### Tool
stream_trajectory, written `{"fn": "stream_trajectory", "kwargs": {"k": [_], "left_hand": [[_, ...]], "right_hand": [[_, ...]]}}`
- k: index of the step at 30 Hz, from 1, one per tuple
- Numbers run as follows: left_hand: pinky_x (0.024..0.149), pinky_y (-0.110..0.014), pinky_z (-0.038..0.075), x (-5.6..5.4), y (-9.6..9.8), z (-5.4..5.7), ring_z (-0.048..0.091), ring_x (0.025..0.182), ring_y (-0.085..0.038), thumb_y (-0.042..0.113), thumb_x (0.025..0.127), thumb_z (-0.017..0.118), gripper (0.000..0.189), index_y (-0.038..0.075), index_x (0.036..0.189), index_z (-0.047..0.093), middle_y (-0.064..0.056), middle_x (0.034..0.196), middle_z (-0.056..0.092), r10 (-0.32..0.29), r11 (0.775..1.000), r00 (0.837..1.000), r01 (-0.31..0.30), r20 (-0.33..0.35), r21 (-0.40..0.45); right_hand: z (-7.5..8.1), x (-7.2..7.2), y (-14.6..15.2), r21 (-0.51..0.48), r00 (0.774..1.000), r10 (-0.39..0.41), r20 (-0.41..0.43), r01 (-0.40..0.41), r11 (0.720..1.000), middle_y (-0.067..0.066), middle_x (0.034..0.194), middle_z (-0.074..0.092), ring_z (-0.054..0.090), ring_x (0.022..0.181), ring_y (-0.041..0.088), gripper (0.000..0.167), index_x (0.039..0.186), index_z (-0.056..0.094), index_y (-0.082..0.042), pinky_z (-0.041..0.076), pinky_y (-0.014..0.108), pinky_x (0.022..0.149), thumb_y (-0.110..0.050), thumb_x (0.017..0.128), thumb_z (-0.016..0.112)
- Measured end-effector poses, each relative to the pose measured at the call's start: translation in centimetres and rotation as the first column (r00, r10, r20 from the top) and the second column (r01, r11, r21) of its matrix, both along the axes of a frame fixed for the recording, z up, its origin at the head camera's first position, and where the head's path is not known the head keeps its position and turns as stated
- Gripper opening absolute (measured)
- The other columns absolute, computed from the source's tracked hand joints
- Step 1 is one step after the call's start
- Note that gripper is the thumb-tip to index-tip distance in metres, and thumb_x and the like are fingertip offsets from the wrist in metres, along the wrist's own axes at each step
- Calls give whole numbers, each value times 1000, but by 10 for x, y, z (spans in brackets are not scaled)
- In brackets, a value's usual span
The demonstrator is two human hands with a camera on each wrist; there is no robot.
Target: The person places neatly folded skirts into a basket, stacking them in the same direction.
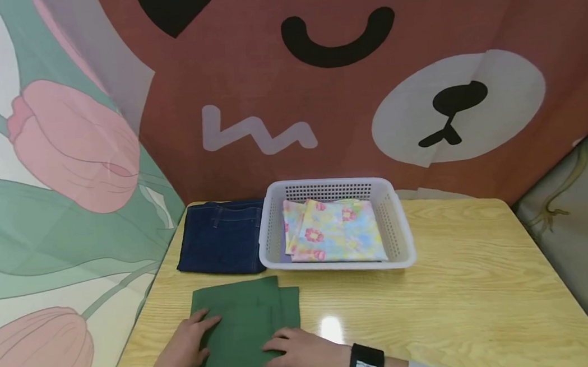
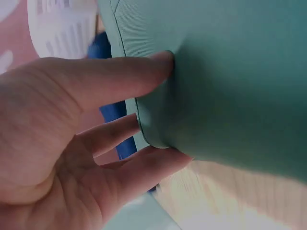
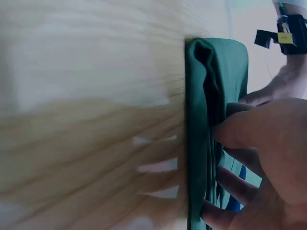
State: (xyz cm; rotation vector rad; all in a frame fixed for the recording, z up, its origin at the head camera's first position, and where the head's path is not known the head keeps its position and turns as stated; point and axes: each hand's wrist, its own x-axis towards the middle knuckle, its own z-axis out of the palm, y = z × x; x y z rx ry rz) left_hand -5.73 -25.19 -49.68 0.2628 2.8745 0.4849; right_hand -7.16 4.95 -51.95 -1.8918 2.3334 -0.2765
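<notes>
A folded green garment [image 1: 242,332] lies on the table at the front left, its right part stepping out as a second layer. My left hand [image 1: 187,341] rests at its left side with fingers extended. In the left wrist view the thumb [image 2: 144,72] presses on the green fabric while other fingertips are at its edge. My right hand [image 1: 301,354], with a black band at the wrist, lies over the garment's right side. The right wrist view shows the thumb and fingers [image 3: 235,187] of that hand along the stacked folds, loosely bent.
Folded dark blue jeans [image 1: 221,238] lie at the back left, against a white perforated basket [image 1: 403,238]. Inside the basket are folded floral cloths [image 1: 339,231] in pink, yellow and blue. The wooden table [image 1: 472,285] meets a printed bear curtain [image 1: 247,85] at the back.
</notes>
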Motion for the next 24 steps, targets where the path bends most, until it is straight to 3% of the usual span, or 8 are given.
{"fn": "stream_trajectory", "kwargs": {"k": [6,14,20,24], "left_hand": [[96,-60,49,-1,43,-2,55,120,-47,2,69,85,56,7,123,68,-26,134,57,-52,998,998,51,37,20],[88,-53,54,-1,97,-8,57,113,-46,12,72,86,56,10,125,67,-24,134,58,-161,987,987,161,-21,-5],[84,-46,56,-4,128,-11,60,107,-41,21,73,86,55,11,124,68,-23,134,59,-226,974,969,224,-98,-28],[85,-45,56,-6,145,-12,59,108,-41,22,74,85,55,12,125,68,-22,135,59,-246,969,964,244,-97,-32]], "right_hand": [[-2,10,47,-58,997,-63,43,65,996,-6,141,56,52,127,10,37,130,62,-34,41,17,108,-13,102,53],[-2,18,103,-107,967,-162,196,186,977,-6,135,59,54,121,12,42,123,67,-33,49,20,99,-3,94,63],[-4,23,138,-151,937,-226,267,273,950,-6,135,59,54,122,15,40,124,68,-31,52,26,99,-6,93,66],[-2,26,155,-164,919,-255,299,313,936,-5,134,60,54,122,17,36,122,69,-31,53,29,99,-8,95,65]]}}
